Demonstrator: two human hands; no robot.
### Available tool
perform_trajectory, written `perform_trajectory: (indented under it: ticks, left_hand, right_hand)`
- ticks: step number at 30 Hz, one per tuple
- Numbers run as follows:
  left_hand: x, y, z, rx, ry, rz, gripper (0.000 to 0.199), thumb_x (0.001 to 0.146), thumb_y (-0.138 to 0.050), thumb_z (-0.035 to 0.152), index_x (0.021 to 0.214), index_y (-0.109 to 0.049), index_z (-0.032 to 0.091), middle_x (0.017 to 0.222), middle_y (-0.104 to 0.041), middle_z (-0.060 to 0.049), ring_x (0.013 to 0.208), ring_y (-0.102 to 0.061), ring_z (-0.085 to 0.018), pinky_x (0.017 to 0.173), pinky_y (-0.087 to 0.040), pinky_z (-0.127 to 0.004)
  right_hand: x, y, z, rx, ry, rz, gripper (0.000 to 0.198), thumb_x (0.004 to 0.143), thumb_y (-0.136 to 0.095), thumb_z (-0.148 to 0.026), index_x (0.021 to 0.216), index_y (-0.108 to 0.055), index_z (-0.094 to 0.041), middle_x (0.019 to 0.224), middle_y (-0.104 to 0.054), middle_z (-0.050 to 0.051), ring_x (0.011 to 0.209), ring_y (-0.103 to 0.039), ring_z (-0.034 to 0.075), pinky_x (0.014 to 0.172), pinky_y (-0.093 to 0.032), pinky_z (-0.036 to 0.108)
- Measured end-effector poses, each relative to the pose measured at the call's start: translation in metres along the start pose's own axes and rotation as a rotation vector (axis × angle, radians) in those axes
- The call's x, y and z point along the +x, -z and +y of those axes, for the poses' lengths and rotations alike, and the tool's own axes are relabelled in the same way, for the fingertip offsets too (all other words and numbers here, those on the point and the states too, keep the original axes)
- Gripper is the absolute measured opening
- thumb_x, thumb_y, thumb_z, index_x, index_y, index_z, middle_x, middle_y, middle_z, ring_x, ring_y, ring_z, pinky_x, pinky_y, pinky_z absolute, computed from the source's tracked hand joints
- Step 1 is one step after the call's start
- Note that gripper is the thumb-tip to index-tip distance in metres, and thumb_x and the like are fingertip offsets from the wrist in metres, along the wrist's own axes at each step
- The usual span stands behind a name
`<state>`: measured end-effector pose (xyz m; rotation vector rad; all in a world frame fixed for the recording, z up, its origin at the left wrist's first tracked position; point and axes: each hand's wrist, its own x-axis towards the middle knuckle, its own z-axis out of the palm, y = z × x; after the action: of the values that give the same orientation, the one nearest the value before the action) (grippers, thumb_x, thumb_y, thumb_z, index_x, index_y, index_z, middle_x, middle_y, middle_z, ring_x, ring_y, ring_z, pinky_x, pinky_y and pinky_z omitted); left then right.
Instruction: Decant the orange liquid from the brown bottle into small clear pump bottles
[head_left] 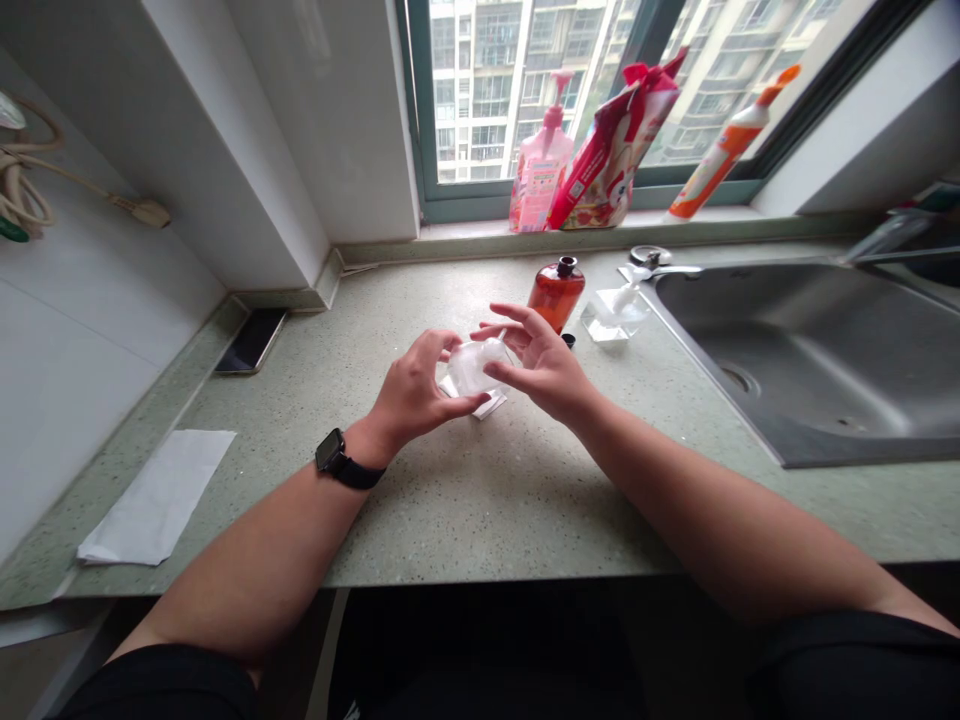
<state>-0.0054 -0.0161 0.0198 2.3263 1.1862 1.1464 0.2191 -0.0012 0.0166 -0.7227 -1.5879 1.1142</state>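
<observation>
A clear, see-through dispenser bottle [469,370] with a pale top and short spout is between my hands, at the middle of the counter. My left hand [420,388] curls round its left side, thumb at the front and fingers behind. My right hand [541,362] is at its right with fingers spread; the thumb tip overlaps the bottle, and I cannot tell whether it presses on it. Under the bottle shows a folded white paper [491,405]. Just beyond my right hand stands an uncapped amber bottle [556,295], with a small black cap [568,341] beside it.
A clear square pump bottle [611,318] stands by the steel sink [847,360] at right. A phone [252,340] and white paper sheet [157,495] lie at left. On the sill are a pink pump bottle [540,175], a red bag [619,160] and an orange-white bottle [720,155].
</observation>
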Motion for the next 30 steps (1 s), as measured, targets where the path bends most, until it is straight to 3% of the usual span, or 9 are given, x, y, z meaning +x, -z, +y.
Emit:
perform_trajectory:
  ticks: [2,5,9,15,23,27,30]
  left_hand:
    - [0.0,0.0,0.0,-0.033,-0.02,0.015,0.064,0.079,-0.094,0.052,0.123,-0.057,0.024,0.122,-0.07,-0.007,0.105,-0.075,-0.026,0.09,-0.064,-0.042]
    - [0.0,0.0,0.002,-0.044,-0.027,0.019,0.065,0.078,-0.094,0.051,0.124,-0.057,0.024,0.121,-0.07,-0.008,0.105,-0.074,-0.027,0.091,-0.064,-0.043]
    - [-0.002,-0.002,0.01,-0.033,-0.015,0.03,0.067,0.079,-0.093,0.057,0.123,-0.055,0.024,0.121,-0.069,-0.008,0.102,-0.074,-0.026,0.089,-0.064,-0.042]
    - [-0.006,-0.006,0.02,0.014,-0.022,0.091,0.064,0.083,-0.089,0.059,0.123,-0.052,0.025,0.119,-0.067,-0.006,0.1,-0.072,-0.024,0.09,-0.064,-0.042]
    - [-0.006,-0.012,0.015,0.026,-0.062,0.148,0.07,0.084,-0.083,0.071,0.127,-0.052,0.026,0.12,-0.065,-0.007,0.099,-0.072,-0.024,0.089,-0.065,-0.042]
    - [-0.004,-0.009,0.008,-0.05,-0.106,0.124,0.08,0.088,-0.071,0.08,0.142,-0.046,0.027,0.135,-0.066,-0.012,0.106,-0.074,-0.027,0.094,-0.065,-0.046]
    - [-0.002,-0.002,0.002,-0.082,-0.099,0.145,0.067,0.104,-0.054,0.073,0.153,-0.041,0.028,0.146,-0.063,-0.015,0.115,-0.074,-0.028,0.102,-0.062,-0.051]
  right_hand:
    - [0.0,0.002,-0.004,0.01,-0.03,-0.034,0.068,0.083,-0.091,-0.048,0.142,-0.059,-0.036,0.129,-0.076,0.006,0.14,-0.065,0.031,0.122,-0.051,0.056]
    - [-0.001,0.001,-0.007,-0.027,-0.042,0.026,0.063,0.08,-0.093,-0.049,0.135,-0.064,-0.035,0.132,-0.075,0.006,0.129,-0.072,0.031,0.115,-0.057,0.056]
    - [-0.004,-0.004,-0.012,-0.12,0.029,0.157,0.06,0.074,-0.097,-0.047,0.124,-0.067,-0.033,0.118,-0.077,0.003,0.111,-0.078,0.027,0.113,-0.058,0.052]
    - [-0.005,-0.008,-0.021,-0.146,0.065,0.209,0.058,0.073,-0.097,-0.047,0.12,-0.066,-0.032,0.114,-0.077,0.002,0.109,-0.078,0.026,0.109,-0.059,0.048]
    - [-0.008,-0.015,-0.026,-0.164,0.046,0.266,0.053,0.077,-0.094,-0.05,0.118,-0.064,-0.033,0.117,-0.076,0.003,0.109,-0.078,0.027,0.106,-0.061,0.05]
    - [-0.003,-0.008,-0.029,-0.192,0.054,0.268,0.061,0.081,-0.09,-0.052,0.13,-0.058,-0.034,0.109,-0.078,0.003,0.118,-0.075,0.029,0.11,-0.059,0.052]
    - [0.004,0.021,-0.041,-0.343,0.074,0.336,0.073,0.087,-0.081,-0.061,0.148,-0.049,-0.038,0.125,-0.076,0.006,0.13,-0.071,0.033,0.11,-0.059,0.055]
